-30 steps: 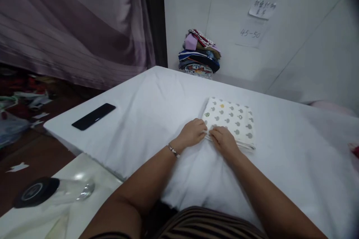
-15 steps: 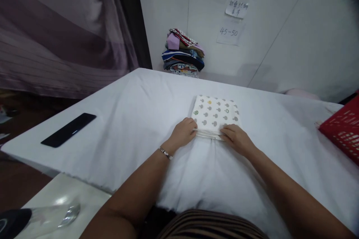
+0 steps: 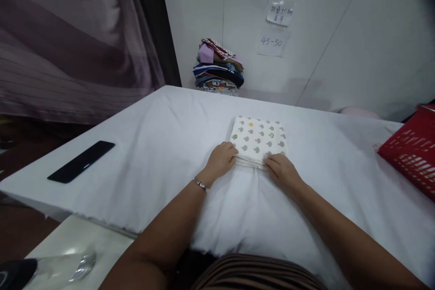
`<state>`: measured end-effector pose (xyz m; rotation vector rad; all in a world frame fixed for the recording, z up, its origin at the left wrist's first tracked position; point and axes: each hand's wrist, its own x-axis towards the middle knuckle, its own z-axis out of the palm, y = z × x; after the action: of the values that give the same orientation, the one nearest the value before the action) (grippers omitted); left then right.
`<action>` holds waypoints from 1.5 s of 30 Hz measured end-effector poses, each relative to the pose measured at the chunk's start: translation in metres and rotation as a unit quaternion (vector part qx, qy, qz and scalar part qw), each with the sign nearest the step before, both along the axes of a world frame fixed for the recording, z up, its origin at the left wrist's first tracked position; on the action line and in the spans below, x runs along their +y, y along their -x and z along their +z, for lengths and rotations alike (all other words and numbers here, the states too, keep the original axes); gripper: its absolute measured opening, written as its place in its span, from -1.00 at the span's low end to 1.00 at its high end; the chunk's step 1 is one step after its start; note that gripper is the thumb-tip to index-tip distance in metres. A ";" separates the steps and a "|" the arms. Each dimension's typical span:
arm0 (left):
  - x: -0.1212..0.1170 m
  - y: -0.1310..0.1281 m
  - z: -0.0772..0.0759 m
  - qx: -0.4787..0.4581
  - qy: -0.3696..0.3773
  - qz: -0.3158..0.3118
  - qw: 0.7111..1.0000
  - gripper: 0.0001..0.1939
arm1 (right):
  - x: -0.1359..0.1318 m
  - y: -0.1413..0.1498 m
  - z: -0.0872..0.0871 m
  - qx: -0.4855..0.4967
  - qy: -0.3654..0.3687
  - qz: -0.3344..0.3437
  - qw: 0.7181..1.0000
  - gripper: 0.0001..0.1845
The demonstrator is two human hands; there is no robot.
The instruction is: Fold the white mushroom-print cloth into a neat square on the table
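Observation:
A folded white cloth point(image 3: 260, 138) with grey tree-like prints and a few green and yellow ones lies flat on the white-covered table point(image 3: 163, 145). Its layered folded edge faces me. My left hand point(image 3: 222, 157) is closed on the cloth's near left corner, fingers curled at the edge. At the near right corner my right hand point(image 3: 282, 168) pinches the layers between thumb and fingers. A metal bracelet point(image 3: 201, 185) circles my left wrist.
A black flat object point(image 3: 81, 161) lies on the table's left side. At the right edge stands a red perforated basket point(image 3: 411, 145). Folded fabrics point(image 3: 219, 68) are stacked beyond the far edge. A clear bottle point(image 3: 63, 267) lies on a lower surface at front left.
The view has shifted slightly. My right hand has slid a little inward along the cloth's near edge; my left hand keeps its place at the left corner.

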<state>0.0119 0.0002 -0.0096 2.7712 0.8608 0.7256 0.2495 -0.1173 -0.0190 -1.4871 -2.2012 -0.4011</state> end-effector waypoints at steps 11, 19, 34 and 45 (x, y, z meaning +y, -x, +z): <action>-0.010 -0.005 0.004 -0.001 -0.011 -0.030 0.999 -0.67 | -0.003 0.005 -0.005 0.014 0.011 -0.024 1.000 -0.74; -0.017 -0.018 0.001 0.021 -0.024 -0.048 0.998 -0.87 | -0.001 0.010 0.012 0.074 0.084 -0.037 0.993 -0.77; -0.015 -0.017 -0.002 0.016 -0.023 -0.043 0.999 -0.89 | 0.019 0.024 0.022 -0.047 0.116 -0.068 0.990 -0.76; -0.015 -0.018 -0.001 0.016 -0.016 -0.045 0.999 -0.90 | 0.013 0.018 0.023 -0.007 0.131 -0.011 0.991 -0.75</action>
<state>0.0295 -0.0152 -0.0107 2.8350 0.7321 0.6876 0.2318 -0.1040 0.0036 -1.6468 -2.3206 -0.1321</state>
